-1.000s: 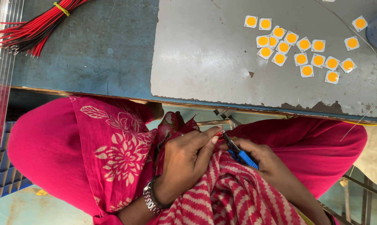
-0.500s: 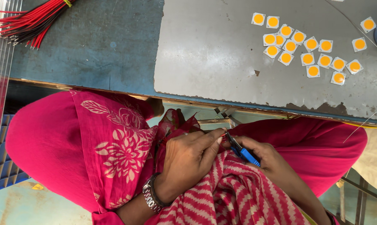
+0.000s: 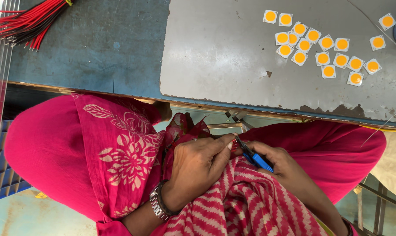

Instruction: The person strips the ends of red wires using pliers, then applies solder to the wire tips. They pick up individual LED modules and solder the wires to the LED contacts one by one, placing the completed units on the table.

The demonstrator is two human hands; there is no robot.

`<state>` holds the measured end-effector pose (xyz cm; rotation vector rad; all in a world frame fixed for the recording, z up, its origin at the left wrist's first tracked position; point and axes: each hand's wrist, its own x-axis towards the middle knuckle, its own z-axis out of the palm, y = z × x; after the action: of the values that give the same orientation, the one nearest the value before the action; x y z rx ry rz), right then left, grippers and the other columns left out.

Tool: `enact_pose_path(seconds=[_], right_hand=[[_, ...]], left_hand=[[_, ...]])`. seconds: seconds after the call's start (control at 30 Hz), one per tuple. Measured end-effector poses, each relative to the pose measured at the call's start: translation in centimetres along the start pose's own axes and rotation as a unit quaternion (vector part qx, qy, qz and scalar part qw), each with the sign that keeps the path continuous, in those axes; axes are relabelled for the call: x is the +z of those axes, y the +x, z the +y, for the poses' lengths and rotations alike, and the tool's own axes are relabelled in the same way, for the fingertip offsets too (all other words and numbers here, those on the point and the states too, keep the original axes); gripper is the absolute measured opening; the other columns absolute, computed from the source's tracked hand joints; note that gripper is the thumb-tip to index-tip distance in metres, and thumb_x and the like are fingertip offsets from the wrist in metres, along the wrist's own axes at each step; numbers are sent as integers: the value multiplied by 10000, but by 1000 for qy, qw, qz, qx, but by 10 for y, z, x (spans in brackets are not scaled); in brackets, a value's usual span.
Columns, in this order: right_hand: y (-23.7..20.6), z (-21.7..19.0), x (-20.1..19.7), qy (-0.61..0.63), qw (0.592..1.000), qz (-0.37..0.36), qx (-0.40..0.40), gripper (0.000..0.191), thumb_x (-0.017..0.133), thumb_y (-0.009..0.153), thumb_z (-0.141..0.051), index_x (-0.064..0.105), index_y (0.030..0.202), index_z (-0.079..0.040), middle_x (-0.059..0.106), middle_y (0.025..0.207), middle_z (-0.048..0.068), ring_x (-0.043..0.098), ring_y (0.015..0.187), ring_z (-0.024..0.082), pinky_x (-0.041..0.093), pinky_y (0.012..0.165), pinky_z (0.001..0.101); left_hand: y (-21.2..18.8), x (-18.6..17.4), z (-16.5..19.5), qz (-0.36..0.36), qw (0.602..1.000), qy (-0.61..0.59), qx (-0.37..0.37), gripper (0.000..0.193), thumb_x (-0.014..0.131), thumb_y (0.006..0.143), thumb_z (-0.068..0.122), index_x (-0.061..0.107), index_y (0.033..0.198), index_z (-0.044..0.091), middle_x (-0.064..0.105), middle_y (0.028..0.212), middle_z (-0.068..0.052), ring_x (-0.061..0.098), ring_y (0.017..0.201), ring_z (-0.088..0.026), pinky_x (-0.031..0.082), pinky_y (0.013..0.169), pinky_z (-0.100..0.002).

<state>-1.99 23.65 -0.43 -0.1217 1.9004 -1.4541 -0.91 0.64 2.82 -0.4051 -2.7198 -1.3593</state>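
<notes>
Lower centre of frame: left hand and right hand meeting over the lap, above a red-and-white striped cloth. Right fingers closed round a blue-handled cutter, handles squeezed in the palm, dark tip pointing up-left toward the left fingertips. Left thumb and forefinger pinched together just at that tip (whatever lies between them too small to make out). Metal watch on the left wrist. Pink floral fabric draped over the left knee.

Upper half: blue-grey bench carrying a grey sheet. Upper right, on the sheet: a loose cluster of white squares with yellow discs, well apart from both hands. Upper left corner: a bundle of red and black wires.

Risks, as judged: cutter tip almost touching the left fingertips, so a slip or a hard squeeze likely to nick skin; any small offcut liable to vanish into the cloth folds.
</notes>
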Motion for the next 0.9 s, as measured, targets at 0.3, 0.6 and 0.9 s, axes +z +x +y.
enact_pose_path(seconds=[0.3,0.6,0.9], right_hand=[[1,4,-3,3,1000,-10,-28,415,737,864,-244,703,1243,-79,755,902,13,664,818,91,552,739,272],[6,20,-8,10,999,3,-40,350,640,814,2,709,1156,-35,686,867,38,603,800,90,500,727,257],[0,20,-11,58,997,41,-35,465,577,747,96,709,1169,-50,715,1058,46,631,926,101,505,839,265]], left_hand=[[1,0,0,0,1000,-8,-3,247,665,953,170,765,1156,71,708,737,-101,679,614,-242,514,542,-376],[-2,2,-3,30,998,-56,9,228,644,1011,180,747,1172,55,767,941,-144,742,717,-233,575,633,-323],[0,5,-7,10,968,-202,-150,254,594,1037,171,738,1026,-37,554,608,-81,455,555,-87,394,506,-293]])
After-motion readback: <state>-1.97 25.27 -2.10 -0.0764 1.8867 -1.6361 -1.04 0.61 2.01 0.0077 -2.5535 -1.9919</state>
